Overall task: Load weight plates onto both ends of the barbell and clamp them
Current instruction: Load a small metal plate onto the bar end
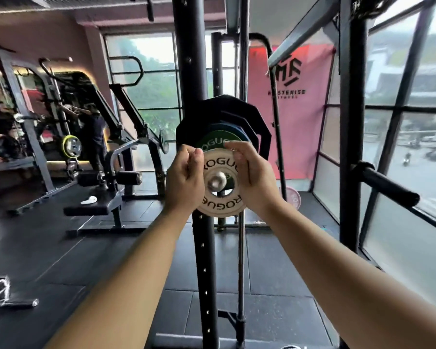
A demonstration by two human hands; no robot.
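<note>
A small white plate (218,206) marked ROGUE hangs on a metal peg (216,182) that points straight at me. My left hand (185,180) grips the plate's left edge and my right hand (253,178) grips its right edge. Behind it on the same peg sit a green plate (215,141), a blue plate (227,127) and a large black plate (257,122). Whether the peg is a rack's storage pin or the barbell's sleeve cannot be told. No clamp is visible.
A black rack upright (204,260) stands right behind the plates, with a thin steel bar (241,260) beside it. A padded black arm (388,183) juts in at the right near the windows. A bench (93,205) and machines stand at the left on the rubber floor.
</note>
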